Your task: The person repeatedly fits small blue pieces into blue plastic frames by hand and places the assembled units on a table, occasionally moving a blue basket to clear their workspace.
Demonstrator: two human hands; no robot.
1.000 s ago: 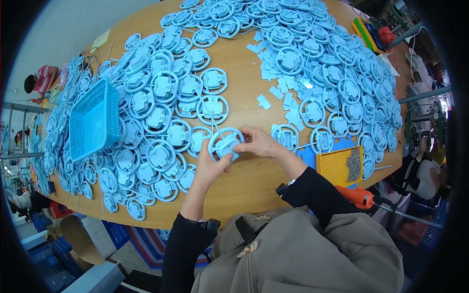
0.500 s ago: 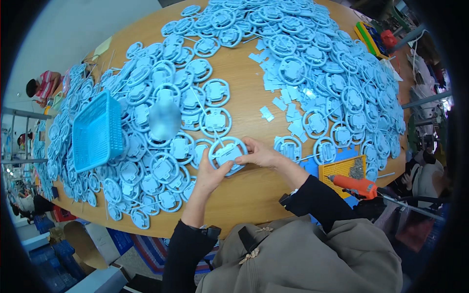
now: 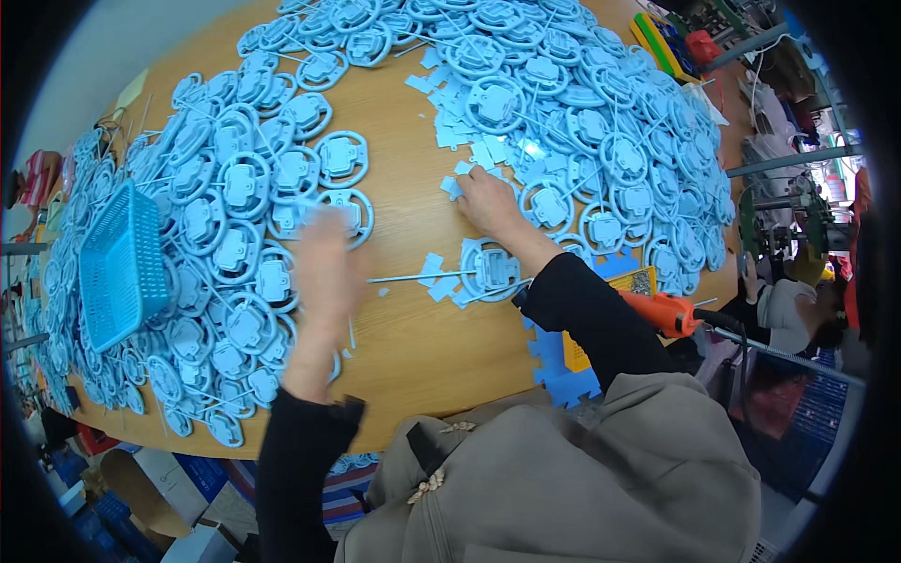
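Observation:
My left hand [image 3: 326,277], smeared by motion, is over the right edge of a heap of light-blue plastic wheel-shaped parts [image 3: 246,183]. Its fingers cannot be made out, nor whether they hold anything. Further right and forward, my right hand [image 3: 490,205] has curled fingertips closed on a small flat blue plate [image 3: 451,188]. More such plates [image 3: 488,150] lie loose just beyond it. Nearer me, one wheel-shaped part [image 3: 494,269] rests on the table [image 3: 413,338], beside a thin rod [image 3: 413,278] and several flat plates [image 3: 437,281].
A blue basket [image 3: 122,267] sits on the left heap. Another large heap of wheel parts [image 3: 587,122] covers the right and far side. Beside my right forearm are an orange electric screwdriver [image 3: 662,312], a yellow tray of screws [image 3: 644,281] and blue foam mat [image 3: 568,383].
Both hands have let go of the wheel part they held together. My left hand has moved left, my right hand forward to the flat plates. The whole view has shifted.

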